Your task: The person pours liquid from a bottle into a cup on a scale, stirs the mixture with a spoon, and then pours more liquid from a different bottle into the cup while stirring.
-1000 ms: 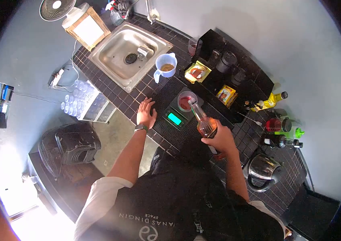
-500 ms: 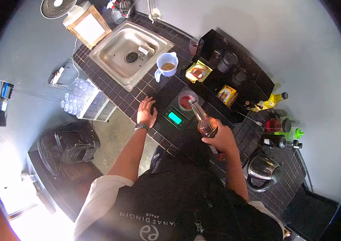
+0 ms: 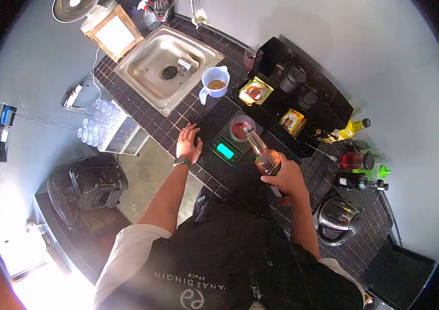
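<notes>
My right hand is wrapped round a glass bottle with amber liquid inside. The bottle is tilted, its mouth at the rim of a clear cup holding some red liquid. Under that cup is a digital scale with a lit green display; its digits are too washed out to read. My left hand lies flat with fingers spread, on the tiled counter edge beside a black perforated mat. Behind the scale stands a translucent measuring jug with brown liquid in it.
A steel sink holding a metal cup is at the back left. Yellow packets lie near a black stand on the right. Farther right are a yellow bottle, several other bottles and a steel kettle.
The bottle's mouth has shifted slightly within the cup's rim, and my right hand has moved a little with it. My left hand stays in place.
</notes>
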The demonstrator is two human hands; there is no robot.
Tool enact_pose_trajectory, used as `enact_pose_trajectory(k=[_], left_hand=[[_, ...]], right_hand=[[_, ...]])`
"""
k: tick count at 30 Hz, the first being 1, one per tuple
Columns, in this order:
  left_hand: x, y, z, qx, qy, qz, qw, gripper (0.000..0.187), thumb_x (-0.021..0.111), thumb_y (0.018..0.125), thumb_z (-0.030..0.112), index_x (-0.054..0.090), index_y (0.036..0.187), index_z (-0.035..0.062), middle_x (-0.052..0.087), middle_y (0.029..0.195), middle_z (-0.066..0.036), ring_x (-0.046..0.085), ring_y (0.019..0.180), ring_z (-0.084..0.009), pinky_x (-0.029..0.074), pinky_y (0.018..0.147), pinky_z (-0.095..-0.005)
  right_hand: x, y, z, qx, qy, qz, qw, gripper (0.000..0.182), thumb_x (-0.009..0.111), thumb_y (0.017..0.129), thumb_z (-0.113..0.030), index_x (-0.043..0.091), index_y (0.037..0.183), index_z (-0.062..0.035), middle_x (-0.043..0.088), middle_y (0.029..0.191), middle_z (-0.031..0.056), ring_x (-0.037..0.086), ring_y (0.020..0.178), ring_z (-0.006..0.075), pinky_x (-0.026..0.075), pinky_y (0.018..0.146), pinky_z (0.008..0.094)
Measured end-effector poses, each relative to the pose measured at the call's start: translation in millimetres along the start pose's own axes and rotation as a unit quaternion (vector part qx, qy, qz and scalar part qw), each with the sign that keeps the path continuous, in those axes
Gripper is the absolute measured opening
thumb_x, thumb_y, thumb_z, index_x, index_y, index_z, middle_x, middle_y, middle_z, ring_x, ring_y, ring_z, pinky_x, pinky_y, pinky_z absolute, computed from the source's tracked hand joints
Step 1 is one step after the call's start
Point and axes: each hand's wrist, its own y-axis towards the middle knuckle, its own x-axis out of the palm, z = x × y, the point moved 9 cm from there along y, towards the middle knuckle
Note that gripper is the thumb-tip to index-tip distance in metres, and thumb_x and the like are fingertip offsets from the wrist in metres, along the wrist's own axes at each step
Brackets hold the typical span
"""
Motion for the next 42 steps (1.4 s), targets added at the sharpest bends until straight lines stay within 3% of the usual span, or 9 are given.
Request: enact_pose_trajectory(k=[20,28,42], left_hand=[[-0.3,-0.5,-0.5,0.005,-0.005,0.019,1.000,0.042,0.069,0.092,0.013,0.067,0.133,0.0081,0.061,0.151,-0.013,0.048,0.153,-0.0357,0.035,0.132,-0.0517],[-4.1,0.3,2.1,0.004,-0.005,0.025,1.000,0.041,0.070,0.091,0.012,0.069,0.132,0.0076,0.063,0.149,-0.013,0.049,0.151,-0.0366,0.036,0.131,-0.0519],[-2.4,0.1,1.8,0.009,-0.001,0.020,1.000,0.042,0.069,0.092,0.013,0.067,0.134,0.0083,0.061,0.151,-0.013,0.048,0.153,-0.0352,0.036,0.131,-0.0517]], right_hand=[[-1.2,2.0,-3.1,0.001,-0.004,-0.016,1.000,0.108,0.094,0.064,-0.055,0.057,0.149,-0.0004,0.076,0.117,0.0285,0.074,0.110,0.0471,0.058,0.097,0.0541],[-1.9,-1.0,-2.3,0.004,0.005,-0.006,1.000,0.101,0.095,0.064,-0.053,0.059,0.147,-0.0066,0.077,0.115,0.0274,0.074,0.108,0.0472,0.058,0.096,0.0544],[-2.3,-3.9,-2.9,0.013,0.003,-0.020,1.000,0.102,0.094,0.066,-0.052,0.057,0.150,-0.0069,0.076,0.119,0.0278,0.072,0.113,0.0473,0.056,0.100,0.0543]])
